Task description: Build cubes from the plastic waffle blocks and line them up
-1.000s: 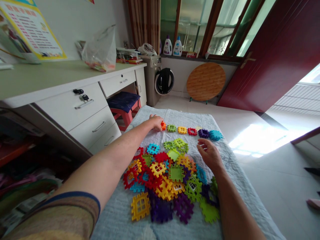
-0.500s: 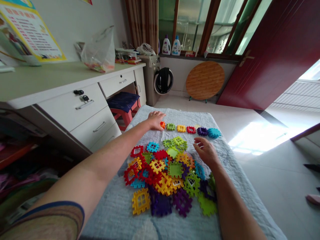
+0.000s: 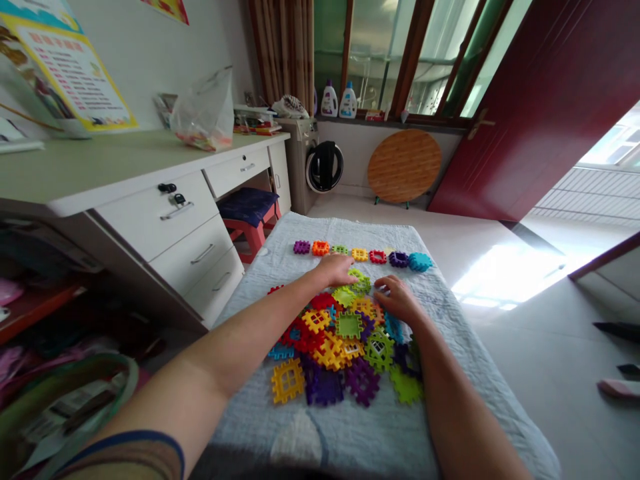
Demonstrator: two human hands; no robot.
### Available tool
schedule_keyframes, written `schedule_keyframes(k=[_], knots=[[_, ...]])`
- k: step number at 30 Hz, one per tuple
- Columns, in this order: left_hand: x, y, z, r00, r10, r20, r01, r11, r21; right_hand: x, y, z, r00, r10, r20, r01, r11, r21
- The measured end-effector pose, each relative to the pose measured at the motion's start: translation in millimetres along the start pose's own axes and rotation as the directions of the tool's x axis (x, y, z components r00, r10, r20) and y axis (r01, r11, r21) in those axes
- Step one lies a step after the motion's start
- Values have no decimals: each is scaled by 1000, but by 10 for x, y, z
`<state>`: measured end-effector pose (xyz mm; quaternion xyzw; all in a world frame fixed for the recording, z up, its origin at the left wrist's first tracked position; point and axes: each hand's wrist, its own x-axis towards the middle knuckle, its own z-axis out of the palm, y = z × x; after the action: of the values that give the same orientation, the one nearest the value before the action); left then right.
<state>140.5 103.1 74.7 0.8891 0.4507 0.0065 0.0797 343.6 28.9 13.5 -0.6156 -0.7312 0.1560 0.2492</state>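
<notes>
A pile of notched plastic building tiles lies on the cloth-covered table (image 3: pixel 280 437), among them a green square tile (image 3: pixel 349 325), a yellow window tile (image 3: pixel 289 381) and a purple tile (image 3: pixel 362 382). Beyond it runs a row of small tile pieces: purple (image 3: pixel 302 247), orange (image 3: pixel 321 248), green, yellow (image 3: pixel 359 255), red (image 3: pixel 378 257), dark purple (image 3: pixel 399 259) and light blue (image 3: pixel 420 261). My left hand (image 3: pixel 336 269) is over the pile's far edge, fingers apart beside a light green tile (image 3: pixel 361 281). My right hand (image 3: pixel 399 298) hovers at the pile's right, fingers loosely bent and empty.
On the left stands a white desk (image 3: pixel 165 157) with drawers and a plastic bag (image 3: pixel 206 113). A stool (image 3: pixel 247 208) is tucked beside it. Behind are a washing machine (image 3: pixel 300 160) and a round wooden board (image 3: pixel 405 165). A red door (image 3: pixel 525 113) stands at right.
My left hand has moved right and nearer, from the row's left end to the light green tiles. The purple piece there is now uncovered. My right hand has shifted slightly toward the pile.
</notes>
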Motion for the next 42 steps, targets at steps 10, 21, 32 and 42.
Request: schedule_keyframes(k=[10,21,32,42], knots=[[142,86,62,993,-110,-33,109,993,-43,10,-7,-23,999,6,40,-4,999,-38],[-663,-97,-208,962,187,-198,-252,891,-379,9,3,-5,998,-51,30,54,991,-121],[-1169,-557,-114,944,-102,-313,-30,920,-392,-38,-354,-70,957,-288,-37,290,952,103],[-1214,-290,37,850,-360,-385,-86,627,-775,-40,-562,128,938,-326,118,321,945,62]])
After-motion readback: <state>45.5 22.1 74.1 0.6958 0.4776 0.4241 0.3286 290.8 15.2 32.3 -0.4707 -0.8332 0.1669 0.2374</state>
